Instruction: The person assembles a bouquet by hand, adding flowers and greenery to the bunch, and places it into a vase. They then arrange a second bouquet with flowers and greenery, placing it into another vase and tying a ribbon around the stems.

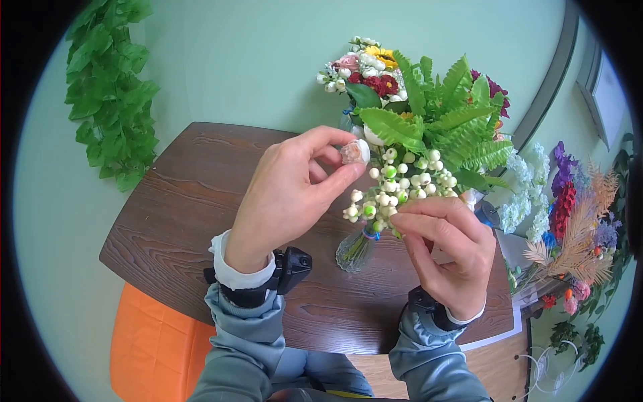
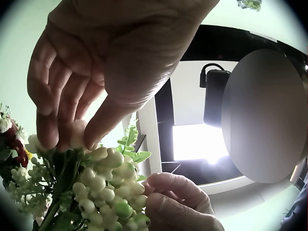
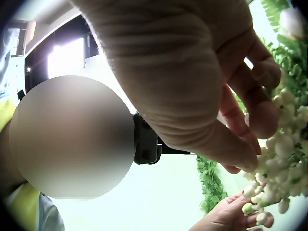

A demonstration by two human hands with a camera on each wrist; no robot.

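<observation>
My left hand point(image 1: 284, 191) pinches a white and pale pink flower point(image 1: 355, 152) between thumb and fingers, at the left edge of the bouquet. Beside it, sprigs of cream and green berries point(image 1: 402, 182) spread toward the front. My right hand point(image 1: 450, 248) is at the lower right of the berries, its curled fingertips and thumb pinching at the cluster's edge. Below the berries stands a ribbed clear glass vase point(image 1: 353, 253) holding green stems, with a blue tie above its mouth. Broad green fern leaves point(image 1: 462, 120) rise behind the berries.
The dark wooden table point(image 1: 181, 221) carries the vase. Another bouquet point(image 1: 372, 70) with a sunflower, red and white blooms stands behind. Colourful flowers point(image 1: 569, 208) fill the right side. An orange seat point(image 1: 151, 348) is at lower left; leafy vines point(image 1: 110, 87) hang at the wall.
</observation>
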